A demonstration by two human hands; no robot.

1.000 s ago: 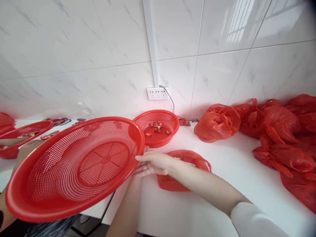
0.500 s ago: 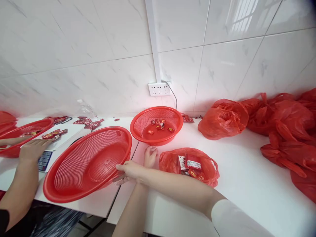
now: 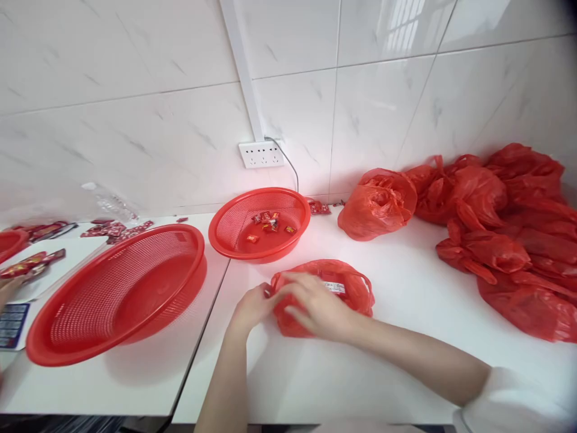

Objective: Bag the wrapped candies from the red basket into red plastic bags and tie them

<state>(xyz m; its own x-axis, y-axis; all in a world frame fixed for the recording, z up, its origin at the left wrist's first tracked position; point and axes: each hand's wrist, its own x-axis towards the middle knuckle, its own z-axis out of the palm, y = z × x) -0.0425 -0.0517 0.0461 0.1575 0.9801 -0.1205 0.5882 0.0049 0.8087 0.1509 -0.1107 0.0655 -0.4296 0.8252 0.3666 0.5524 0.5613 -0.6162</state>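
Observation:
The red plastic bag (image 3: 356, 278) sits low and open on the white table, with small packets inside, among them a red one with a white label (image 3: 334, 287). My left hand (image 3: 252, 308) is closed at the bag's left rim. My right hand (image 3: 313, 304) reaches across the bag, its bent fingers meeting the left hand at that rim; they are slightly blurred and hide part of the opening. Behind the bag stands a round red basket (image 3: 216, 240) holding several small wrapped pieces (image 3: 269, 222).
A large red basket (image 3: 180, 313) tilts on the left table. Beyond it are a clear bottle (image 3: 110, 203), red packets (image 3: 121, 230) and part of another person's hand (image 3: 6, 291). Filled red bags (image 3: 378, 204) line the wall on the right. A seam (image 3: 201, 337) divides the tables.
My right hand has left the large basket's rim and moved right onto the plastic bag. My left hand has come to the bag's left edge. The view has shifted right.

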